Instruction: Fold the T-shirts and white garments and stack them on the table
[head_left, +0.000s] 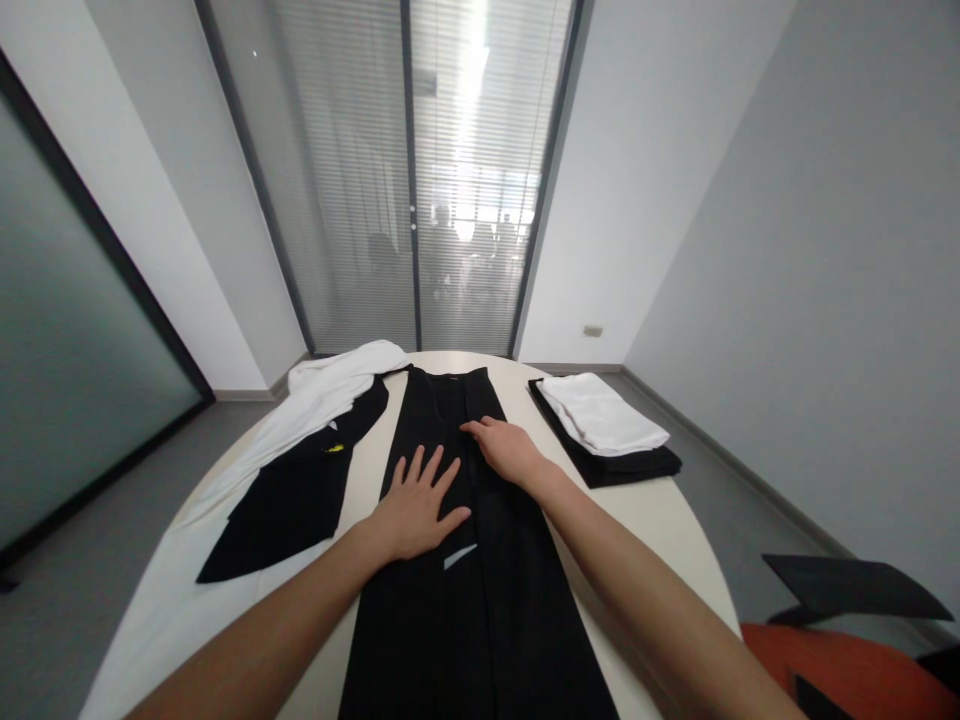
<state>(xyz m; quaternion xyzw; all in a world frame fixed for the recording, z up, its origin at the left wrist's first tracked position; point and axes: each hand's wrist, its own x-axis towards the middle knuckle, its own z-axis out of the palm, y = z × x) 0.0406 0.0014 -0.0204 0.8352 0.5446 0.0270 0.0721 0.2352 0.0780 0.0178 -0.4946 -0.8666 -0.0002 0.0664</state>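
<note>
Black trousers lie lengthwise on the pale round table, waistband at the far end. My left hand rests flat on them with its fingers spread, just above a small light grey patch. Farther up and to the right, my right hand has its fingers together on the fabric beside the middle seam, seeming to pinch it; the fold under its fingertips is too small to make out.
On the left lie a black garment with a yellow mark and a rumpled white cloth. A folded white cloth sits on folded black fabric at the right. An orange and black chair stands lower right.
</note>
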